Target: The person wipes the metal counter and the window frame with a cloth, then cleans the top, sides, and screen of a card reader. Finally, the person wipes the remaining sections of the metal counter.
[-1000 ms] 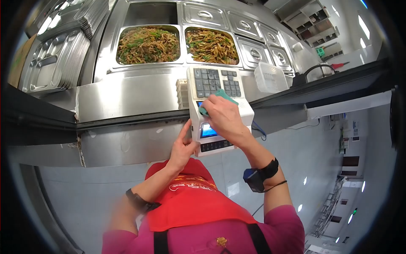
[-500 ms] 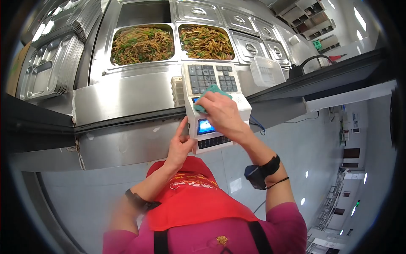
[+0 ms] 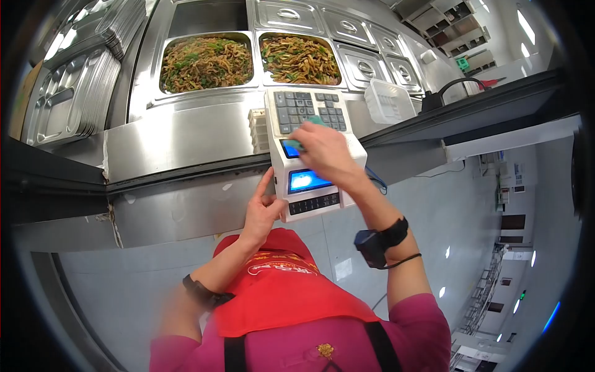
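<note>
A white card payment terminal (image 3: 282, 166) with a grey keypad and lit blue screens stands at the counter's near edge. My right hand (image 3: 325, 152) is closed on a green cloth (image 3: 315, 120) and presses it onto the terminal, around the upper small screen below the keys. Most of the cloth is hidden under the fingers. At the terminal's lower left side rests my left hand (image 3: 263, 214), its index finger stretched along the casing and its thumb near the lower key strip. It holds nothing, with the fingers apart.
Behind the terminal, two steel pans of cooked food (image 3: 207, 64) are set in the steel counter (image 3: 180, 133), beside several lidded pans (image 3: 362, 65). A clear plastic tub (image 3: 389, 102) sits to the right. Stacked metal trays (image 3: 74, 102) stand at the left.
My right hand has shifted slightly with the cloth, and more of the blue screens now shows. Less of the cloth is visible. The left hand stays at the terminal's side.
</note>
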Motion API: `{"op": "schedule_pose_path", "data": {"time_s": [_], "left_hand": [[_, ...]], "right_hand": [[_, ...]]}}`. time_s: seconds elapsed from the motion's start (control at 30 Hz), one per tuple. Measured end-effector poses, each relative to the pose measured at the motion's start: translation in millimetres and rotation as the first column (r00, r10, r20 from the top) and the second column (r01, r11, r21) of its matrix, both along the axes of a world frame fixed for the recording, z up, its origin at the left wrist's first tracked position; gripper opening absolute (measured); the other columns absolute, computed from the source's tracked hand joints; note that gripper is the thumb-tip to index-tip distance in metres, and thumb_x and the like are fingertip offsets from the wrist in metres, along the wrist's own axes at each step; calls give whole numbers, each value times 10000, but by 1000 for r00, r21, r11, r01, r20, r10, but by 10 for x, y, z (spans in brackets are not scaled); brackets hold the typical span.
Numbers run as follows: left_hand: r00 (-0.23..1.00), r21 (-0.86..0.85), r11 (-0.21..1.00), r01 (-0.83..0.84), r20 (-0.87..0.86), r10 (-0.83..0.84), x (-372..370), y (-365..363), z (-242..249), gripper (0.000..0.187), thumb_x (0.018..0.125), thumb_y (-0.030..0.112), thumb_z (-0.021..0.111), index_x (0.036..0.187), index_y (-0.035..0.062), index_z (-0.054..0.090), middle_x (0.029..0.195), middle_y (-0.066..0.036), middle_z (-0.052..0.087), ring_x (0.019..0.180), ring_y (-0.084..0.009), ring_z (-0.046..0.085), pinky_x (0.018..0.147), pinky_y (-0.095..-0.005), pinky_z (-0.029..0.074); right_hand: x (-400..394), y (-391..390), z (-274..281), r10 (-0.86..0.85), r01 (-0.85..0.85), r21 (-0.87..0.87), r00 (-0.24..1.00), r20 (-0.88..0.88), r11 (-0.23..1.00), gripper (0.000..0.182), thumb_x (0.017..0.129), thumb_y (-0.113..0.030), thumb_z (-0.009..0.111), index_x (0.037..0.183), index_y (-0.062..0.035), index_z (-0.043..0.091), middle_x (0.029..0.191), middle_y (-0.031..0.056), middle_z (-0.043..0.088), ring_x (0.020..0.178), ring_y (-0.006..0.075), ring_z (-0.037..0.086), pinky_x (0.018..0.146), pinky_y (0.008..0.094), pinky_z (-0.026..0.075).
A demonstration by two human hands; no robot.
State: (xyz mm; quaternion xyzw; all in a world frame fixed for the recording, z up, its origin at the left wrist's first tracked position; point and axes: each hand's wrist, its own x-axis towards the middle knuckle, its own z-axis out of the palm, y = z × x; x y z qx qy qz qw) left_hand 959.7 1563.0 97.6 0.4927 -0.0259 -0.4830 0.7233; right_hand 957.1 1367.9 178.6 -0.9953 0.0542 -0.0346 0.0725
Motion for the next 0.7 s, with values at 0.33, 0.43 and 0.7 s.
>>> {"op": "schedule_pose_path", "data": {"time_s": [0.33,0.43,0.7], "left_hand": [[1000,-10,1000,-19,9,20,-20,-16,-40,760,812,6,558,1504,123,267,699,-34,592,596,-90,524,565,-235,423],[1000,-6,1000,-17,14,17,-23,-4,-61,760,811,1,552,1505,123,267,703,-36,593,596,-93,525,571,-239,433],[999,-30,999,-43,-10,43,-40,-28,-55,754,813,-2,554,1502,111,269,703,-32,594,600,-89,524,567,-247,440]], "right_hand": [[132,176,-106,14,-13,-20,996,86,1000,122,732,-97,645,851,-75,633,806,87,591,816,301,613,711,417,490],[11,15,-47,-11,11,-20,1000,28,1000,135,732,-99,654,865,-78,636,804,84,586,816,302,611,715,416,491],[20,80,-41,-20,19,14,999,48,1000,177,708,-64,653,883,-79,641,835,88,603,843,299,613,709,411,487]]}}
